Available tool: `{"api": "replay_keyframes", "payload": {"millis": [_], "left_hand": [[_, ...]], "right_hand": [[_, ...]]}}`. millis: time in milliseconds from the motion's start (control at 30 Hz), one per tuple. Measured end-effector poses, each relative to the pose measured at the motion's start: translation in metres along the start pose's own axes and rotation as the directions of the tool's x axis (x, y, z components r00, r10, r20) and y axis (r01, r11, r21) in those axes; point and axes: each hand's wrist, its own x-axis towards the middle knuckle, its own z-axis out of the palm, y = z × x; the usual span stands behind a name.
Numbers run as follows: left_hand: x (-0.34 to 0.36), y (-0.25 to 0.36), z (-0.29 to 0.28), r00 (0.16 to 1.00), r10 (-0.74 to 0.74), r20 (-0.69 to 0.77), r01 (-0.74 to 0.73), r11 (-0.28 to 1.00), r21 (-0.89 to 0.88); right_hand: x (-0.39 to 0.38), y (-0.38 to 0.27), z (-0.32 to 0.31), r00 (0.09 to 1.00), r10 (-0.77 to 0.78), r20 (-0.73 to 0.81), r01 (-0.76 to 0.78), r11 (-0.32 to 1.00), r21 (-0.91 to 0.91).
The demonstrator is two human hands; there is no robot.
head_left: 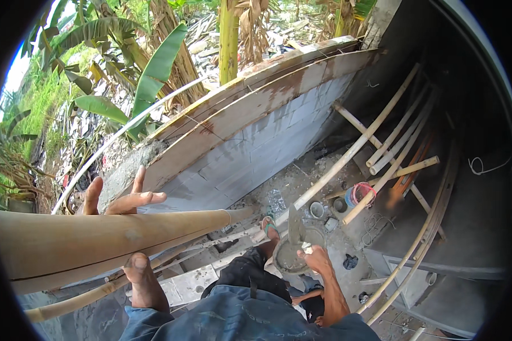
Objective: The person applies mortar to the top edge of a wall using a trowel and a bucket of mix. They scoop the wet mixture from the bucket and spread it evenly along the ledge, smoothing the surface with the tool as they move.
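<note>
My right hand (317, 260) is closed round the handle of a trowel (295, 223), its blade showing against the bucket (275, 260) of grey mortar (288, 260). My left hand (139, 269) is at the thick bamboo pole (114, 236), thumb on the near side, fingers splayed past the far edge; I cannot tell whether it grips. Beyond stands a block wall (244, 166), a plank (255, 102) along its upper part.
</note>
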Motion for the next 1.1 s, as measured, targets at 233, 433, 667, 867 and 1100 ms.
{"api": "replay_keyframes", "payload": {"millis": [233, 433, 667, 867, 1100], "left_hand": [[-0.004, -0.001, -0.012, 1.000, 0.024, 0.002, -0.024, 0.999, -0.039], [-0.011, -0.007, -0.025, 0.991, 0.106, -0.082, -0.091, 0.981, 0.174], [-0.012, 0.002, -0.029, 0.997, 0.072, 0.015, -0.073, 0.950, 0.303], [-0.044, 0.058, 0.002, 0.916, 0.327, -0.233, 0.065, 0.451, 0.890], [-0.113, -0.018, 0.101, 0.977, 0.032, -0.210, 0.072, 0.880, 0.469]], "right_hand": [[-0.002, -0.050, -0.066, 0.981, -0.130, -0.147, 0.128, 0.991, -0.026], [-0.017, -0.111, -0.133, 0.967, -0.188, -0.174, 0.190, 0.982, -0.007], [-0.034, -0.157, -0.185, 0.897, -0.415, -0.154, 0.405, 0.910, -0.092], [-0.041, -0.199, -0.209, 0.802, -0.596, -0.046, 0.593, 0.803, -0.060], [-0.055, -0.238, -0.228, 0.773, -0.612, 0.168, 0.622, 0.783, -0.009]]}}
